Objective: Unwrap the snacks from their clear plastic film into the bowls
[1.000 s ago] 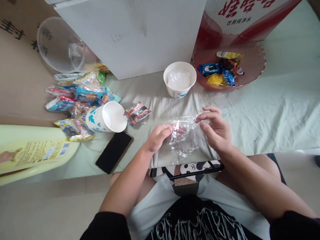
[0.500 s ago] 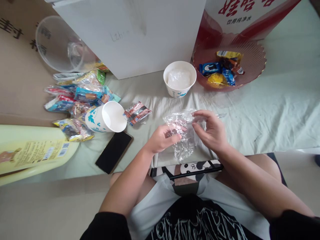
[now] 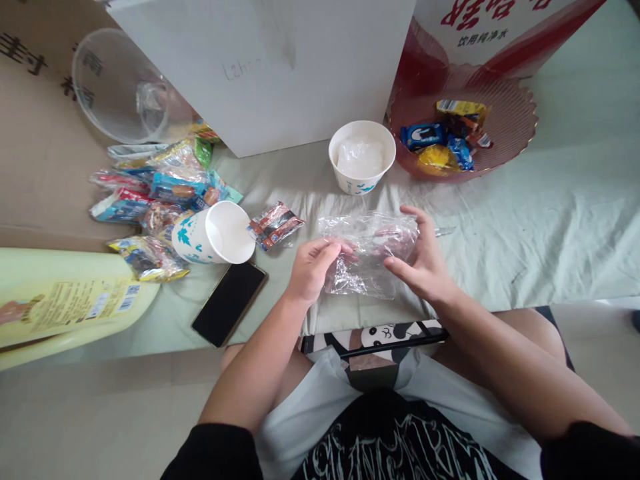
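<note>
A clear, crinkled plastic bag (image 3: pixel 363 267) is stretched between my hands above the cloth. My left hand (image 3: pixel 313 267) pinches its left side between thumb and fingers. On the right, my right hand (image 3: pixel 425 260) has its thumb and index finger spread apart. Its other fingers show through the plastic; whether they are inside or behind the bag, I cannot tell. Beyond my hands stands an upright white paper cup (image 3: pixel 361 185) with clear plastic in it. A red-brown snack packet (image 3: pixel 276 225) lies to the left of my left hand.
Another paper cup (image 3: pixel 193 239) lies tipped beside several snack packets (image 3: pixel 175 190) and a phone (image 3: pixel 230 303). A pink ribbed bowl (image 3: pixel 515 133) holds wrapped snacks. Boxes, including a white box (image 3: pixel 310 80), line the back. A clear tub (image 3: pixel 115 87) lies at back left.
The plastic bag has been spread from a crumpled bunch into a flatter, wider sheet. My left hand has shifted slightly up, and my right hand's fingers have opened wider.
</note>
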Demonstrator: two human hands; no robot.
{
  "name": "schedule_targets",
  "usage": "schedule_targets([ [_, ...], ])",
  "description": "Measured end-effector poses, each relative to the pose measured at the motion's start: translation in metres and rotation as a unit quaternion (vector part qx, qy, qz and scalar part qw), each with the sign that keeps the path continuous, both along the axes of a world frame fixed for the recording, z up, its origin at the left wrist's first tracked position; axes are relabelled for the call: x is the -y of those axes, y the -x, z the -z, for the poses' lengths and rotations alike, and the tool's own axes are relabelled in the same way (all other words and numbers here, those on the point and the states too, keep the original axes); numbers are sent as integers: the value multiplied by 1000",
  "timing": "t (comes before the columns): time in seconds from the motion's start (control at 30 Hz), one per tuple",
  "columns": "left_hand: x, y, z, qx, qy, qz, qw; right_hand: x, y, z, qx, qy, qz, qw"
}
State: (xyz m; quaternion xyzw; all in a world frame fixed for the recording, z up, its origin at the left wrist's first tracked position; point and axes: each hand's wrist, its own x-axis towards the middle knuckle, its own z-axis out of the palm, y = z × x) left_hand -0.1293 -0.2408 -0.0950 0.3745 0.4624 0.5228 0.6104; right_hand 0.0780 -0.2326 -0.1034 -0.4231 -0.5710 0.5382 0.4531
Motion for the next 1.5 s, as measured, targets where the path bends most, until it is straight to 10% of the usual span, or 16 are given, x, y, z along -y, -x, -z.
schedule_targets([
  [0.47,-6,-1,-5,82,117,14,990,-1,1,-1,0,52,35,998],
  [0.87,-6,-4,-9,101,109,-71,986,-2,2,-2,-45,107,-69,991],
  [1.5,-7,6,-10,60,74,42,995,-5,-4,-20,47,71,-14,996],
])
